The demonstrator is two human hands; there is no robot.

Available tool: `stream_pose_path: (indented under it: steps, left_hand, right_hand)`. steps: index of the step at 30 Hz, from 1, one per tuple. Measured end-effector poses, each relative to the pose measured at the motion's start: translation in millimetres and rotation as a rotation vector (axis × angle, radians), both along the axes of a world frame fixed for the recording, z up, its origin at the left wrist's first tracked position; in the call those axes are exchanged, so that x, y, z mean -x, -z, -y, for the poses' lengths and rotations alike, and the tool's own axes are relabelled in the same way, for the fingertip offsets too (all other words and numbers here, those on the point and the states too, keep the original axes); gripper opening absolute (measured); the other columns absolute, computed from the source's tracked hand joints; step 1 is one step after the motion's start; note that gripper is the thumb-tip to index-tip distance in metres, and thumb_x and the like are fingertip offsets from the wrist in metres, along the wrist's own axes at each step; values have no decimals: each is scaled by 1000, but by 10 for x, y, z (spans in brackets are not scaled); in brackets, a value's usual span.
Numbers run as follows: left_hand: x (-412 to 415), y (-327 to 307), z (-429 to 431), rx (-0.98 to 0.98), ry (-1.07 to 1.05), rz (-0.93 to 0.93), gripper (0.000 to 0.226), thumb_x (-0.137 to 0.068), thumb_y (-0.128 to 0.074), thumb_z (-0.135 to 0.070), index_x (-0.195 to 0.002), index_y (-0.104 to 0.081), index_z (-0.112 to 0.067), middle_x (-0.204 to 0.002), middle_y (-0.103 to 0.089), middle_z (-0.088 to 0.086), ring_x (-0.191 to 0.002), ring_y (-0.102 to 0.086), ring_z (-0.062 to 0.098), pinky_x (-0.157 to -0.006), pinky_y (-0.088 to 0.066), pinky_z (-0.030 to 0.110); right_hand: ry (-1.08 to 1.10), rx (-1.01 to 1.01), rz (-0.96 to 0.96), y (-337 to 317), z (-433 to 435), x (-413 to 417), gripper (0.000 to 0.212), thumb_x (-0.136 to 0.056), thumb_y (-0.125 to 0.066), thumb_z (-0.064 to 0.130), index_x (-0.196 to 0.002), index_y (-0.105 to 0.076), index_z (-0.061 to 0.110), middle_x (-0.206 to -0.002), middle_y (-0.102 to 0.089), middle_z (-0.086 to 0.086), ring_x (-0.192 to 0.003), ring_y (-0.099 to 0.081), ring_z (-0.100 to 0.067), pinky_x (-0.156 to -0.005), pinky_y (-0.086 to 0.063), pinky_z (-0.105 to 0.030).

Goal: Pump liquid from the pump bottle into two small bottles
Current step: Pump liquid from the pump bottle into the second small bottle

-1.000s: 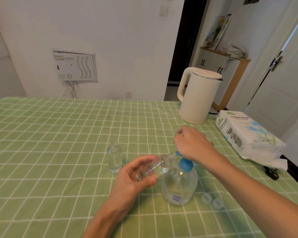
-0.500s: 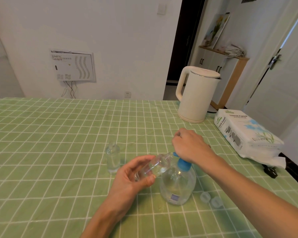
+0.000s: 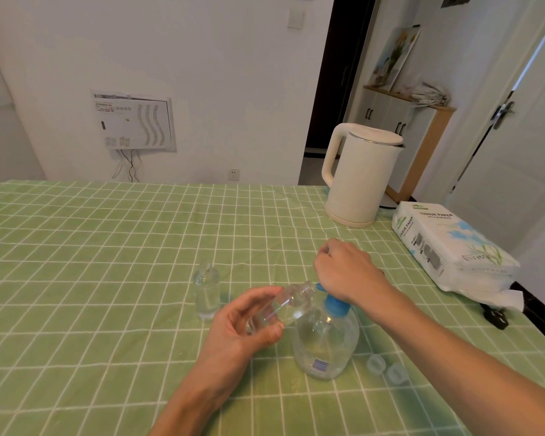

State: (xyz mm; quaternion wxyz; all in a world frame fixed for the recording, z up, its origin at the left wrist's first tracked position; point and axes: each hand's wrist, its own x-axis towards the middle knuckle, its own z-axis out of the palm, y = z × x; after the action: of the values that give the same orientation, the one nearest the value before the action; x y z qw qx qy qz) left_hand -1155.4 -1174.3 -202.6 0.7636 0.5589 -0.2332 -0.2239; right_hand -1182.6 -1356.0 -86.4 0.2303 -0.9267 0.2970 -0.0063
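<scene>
Left hand [image 3: 249, 322] grips a tilted small bottle [image 3: 280, 306], its mouth at the blue spout. Right hand [image 3: 346, 272] curls over the head of the pump bottle [image 3: 326, 344], which stands near centre. A second small bottle [image 3: 206, 292] waits upright just left. Best to press slowly, mouth snug under the spout, to avoid drips.

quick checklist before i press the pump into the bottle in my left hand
1. Mouth at spout: ok, the held bottle tilts with its open neck at the blue spout.
2. Grip: ok, the left hand curls round it.
3. Pump head covered: ok, the right hand lies over it; how the fingers hold it, cannot tell.
4. Pump bottle upright: ok.
5. Held bottle's fill level: cannot tell.
6. Second bottle out of the way: ok, it stands apart on the left.
</scene>
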Motion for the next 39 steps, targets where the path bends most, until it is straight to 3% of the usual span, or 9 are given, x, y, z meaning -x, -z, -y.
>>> stream_pose_path:
  steps: [11,14,17,21,24,32,39]
  left_hand:
    - [7,-9,17,3,6,14,50,-72,-89,-14,-118,-77,-27,-132,-74,-3,-126,-67,11,-96,-54,17]
    - [2,-6,6,-3,-3,1,51,-69,-90,-18,-118,-77,-28,-133,-74,-3,-126,-66,11,-96,-57,26]
    - [14,-24,0,9,3,-4,54,-68,-91,-23,-120,-77,-25,-134,-73,-1,-129,-65,15,-106,-50,38]
    - [13,-51,-6,10,-4,-13,54,-66,-91,-25,-118,-78,-28,-133,-74,-2,-126,-67,14,-98,-58,28]
    - [18,-57,0,16,1,1,53,-66,-90,-24,-118,-78,-29,-132,-74,-3,-125,-67,12,-98,-54,19]
    - [5,-34,6,14,4,9,53,-67,-91,-25,-118,-77,-29,-132,-74,-3,-125,-67,11,-96,-56,19]
    - [28,-54,23,26,1,20,53,-68,-91,-24,-119,-77,-27,-132,-74,-2,-125,-67,12,-97,-55,19]
  right_hand:
    - [0,-8,30,-42,39,-6,28,-91,-36,25,-108,-57,17,-116,-57,-4,-110,-53,-31,-100,-42,-52]
    - [-1,-22,3,-13,14,-8,28,-91,-37,24,-109,-57,17,-116,-56,-5,-109,-54,-31,-100,-43,-52]
    - [-2,-3,-10,-5,17,-7,29,-92,-38,25,-111,-57,17,-119,-54,-6,-113,-50,-31,-101,-42,-52]
    - [0,-2,-3,-49,32,-15,28,-91,-37,25,-108,-57,18,-116,-56,-4,-110,-51,-30,-99,-43,-53]
    - [-13,36,-12,-70,38,-28,28,-92,-37,28,-112,-55,20,-116,-55,-3,-110,-51,-29,-99,-43,-52]
    - [8,9,-5,3,19,-16,28,-91,-36,25,-109,-56,18,-117,-55,-5,-111,-49,-30,-99,-42,-53]
    - [14,84,2,-30,23,-4,37,-97,-36,28,-131,-46,20,-135,-44,-10,-128,-36,-34,-103,-30,-54]
